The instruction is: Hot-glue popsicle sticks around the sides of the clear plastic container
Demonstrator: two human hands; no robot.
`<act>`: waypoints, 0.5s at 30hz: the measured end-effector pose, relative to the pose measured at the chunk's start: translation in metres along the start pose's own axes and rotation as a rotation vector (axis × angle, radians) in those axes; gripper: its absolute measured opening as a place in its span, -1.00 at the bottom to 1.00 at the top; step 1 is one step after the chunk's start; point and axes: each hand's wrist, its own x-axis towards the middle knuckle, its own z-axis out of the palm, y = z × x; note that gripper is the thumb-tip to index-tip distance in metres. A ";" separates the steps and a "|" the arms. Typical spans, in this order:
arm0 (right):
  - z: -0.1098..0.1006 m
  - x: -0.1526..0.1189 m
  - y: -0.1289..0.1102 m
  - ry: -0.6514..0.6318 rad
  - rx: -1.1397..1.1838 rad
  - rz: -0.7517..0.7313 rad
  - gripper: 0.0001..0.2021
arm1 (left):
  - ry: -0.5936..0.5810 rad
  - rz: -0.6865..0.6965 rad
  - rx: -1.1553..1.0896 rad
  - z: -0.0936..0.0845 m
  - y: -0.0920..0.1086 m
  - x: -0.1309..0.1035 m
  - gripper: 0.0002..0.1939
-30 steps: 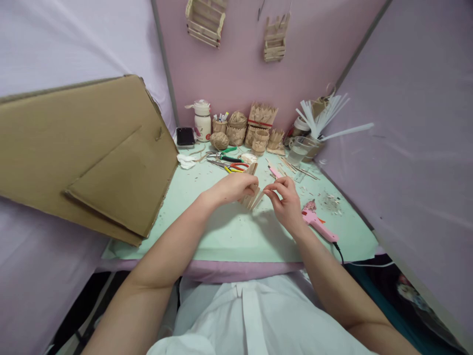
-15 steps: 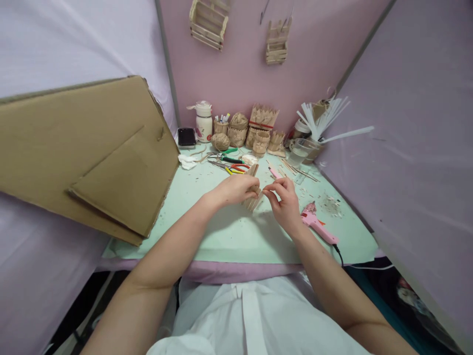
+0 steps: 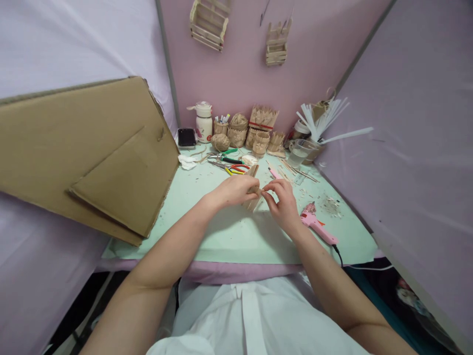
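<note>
My left hand [image 3: 234, 190] grips a small piece made of wooden craft sticks [image 3: 252, 197], held upright just above the mint-green table mat [image 3: 229, 231]. My right hand [image 3: 283, 203] presses its fingertips against the right side of the same stick piece, pinching a stick there. Most of the piece is hidden behind my fingers. A pink glue gun [image 3: 316, 224] lies on the mat just right of my right wrist.
A large cardboard sheet [image 3: 84, 148] leans over the table's left side. Pliers and cutters [image 3: 229, 162], twine ball [image 3: 219, 142], stick-built cups [image 3: 260, 130], a white jar [image 3: 203, 121], a phone [image 3: 185, 137] and a cup of white strips [image 3: 314, 133] crowd the back. Stick crates [image 3: 207, 22] hang on the wall.
My right hand has moved slightly left and closed in on the stick piece. My left hand has kept its hold almost still.
</note>
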 end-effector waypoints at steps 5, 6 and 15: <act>0.000 -0.001 0.000 -0.031 -0.009 -0.023 -0.94 | -0.002 0.001 0.007 0.000 0.001 0.000 -0.85; 0.000 -0.002 0.001 -0.030 -0.014 -0.027 -0.95 | -0.002 0.001 0.004 0.000 0.001 0.000 -0.85; 0.009 -0.018 0.015 -0.078 -0.149 -0.047 -0.45 | -0.010 0.006 0.024 0.001 -0.002 0.000 -0.86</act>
